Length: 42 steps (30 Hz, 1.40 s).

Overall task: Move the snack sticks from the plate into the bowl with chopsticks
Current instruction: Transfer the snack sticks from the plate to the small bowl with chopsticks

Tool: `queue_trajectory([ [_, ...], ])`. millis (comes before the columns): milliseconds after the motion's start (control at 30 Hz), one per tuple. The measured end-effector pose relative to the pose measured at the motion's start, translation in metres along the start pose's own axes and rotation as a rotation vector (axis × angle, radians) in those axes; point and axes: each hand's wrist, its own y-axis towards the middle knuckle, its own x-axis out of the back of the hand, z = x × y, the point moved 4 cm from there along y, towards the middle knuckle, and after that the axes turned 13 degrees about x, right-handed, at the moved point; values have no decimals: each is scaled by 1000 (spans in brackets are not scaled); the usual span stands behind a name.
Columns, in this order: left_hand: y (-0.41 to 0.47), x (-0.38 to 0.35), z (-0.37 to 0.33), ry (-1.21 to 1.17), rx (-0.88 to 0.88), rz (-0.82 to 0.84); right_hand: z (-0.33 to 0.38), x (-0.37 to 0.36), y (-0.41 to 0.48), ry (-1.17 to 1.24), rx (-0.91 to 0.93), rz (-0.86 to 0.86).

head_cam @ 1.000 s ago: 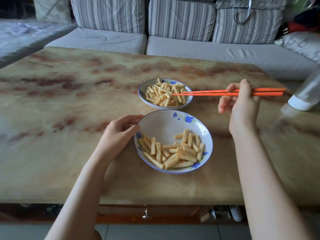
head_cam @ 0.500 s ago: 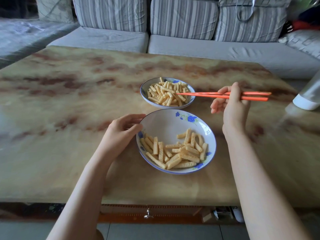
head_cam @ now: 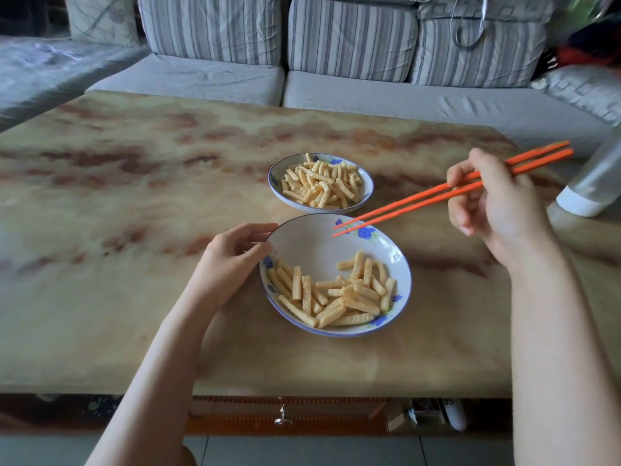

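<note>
A white plate with blue flowers (head_cam: 312,240) sits near me, with several ridged yellow snack sticks (head_cam: 336,294) in its near half. Just beyond it stands a smaller blue-rimmed bowl (head_cam: 368,191) heaped with more snack sticks (head_cam: 321,185). My left hand (head_cam: 232,260) rests against the plate's left rim, fingers curled on the edge. My right hand (head_cam: 494,203) grips a pair of orange chopsticks (head_cam: 416,201). Their tips hover over the plate's far rim, close together, with nothing between them.
The marbled tan table (head_cam: 134,213) stretches wide to the left. A translucent bottle with a white cap (head_cam: 591,186) stands at the right edge. A striped grey sofa (head_cam: 336,72) lies behind the table. A drawer knob (head_cam: 282,420) shows under the front edge.
My right hand has swung the chopsticks from level over the bowl to slanting down, and their tips now sit over the plate's far rim. The left hand has stayed at the plate.
</note>
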Motion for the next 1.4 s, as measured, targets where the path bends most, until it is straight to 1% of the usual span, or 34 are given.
queue_trajectory([
  [133, -2, 0, -1, 3, 5, 2, 9, 4, -4, -93, -34, 96],
  [400, -2, 0, -2, 11, 0, -5, 1, 6, -7, -168, -90, 150],
  [533, -1, 1, -2, 15, -2, -13, -6, 3, -6, -117, -96, 79],
  [700, -1, 1, -1, -6, -7, -5, -14, -3, -3, -46, -60, -40],
  [933, 0, 1, 0, -1, 4, 3, -11, -11, -3, 178, -13, -324],
  [1067, 0, 1, 1, -7, 15, 9, -16, -15, -1, 223, 9, -458],
  [1233, 0, 1, 0, 11, 6, -3, -32, -23, 1, 154, 3, -511],
  [1400, 0, 2, -1, 19, 0, -2, -42, -32, -1, 110, 9, -462],
])
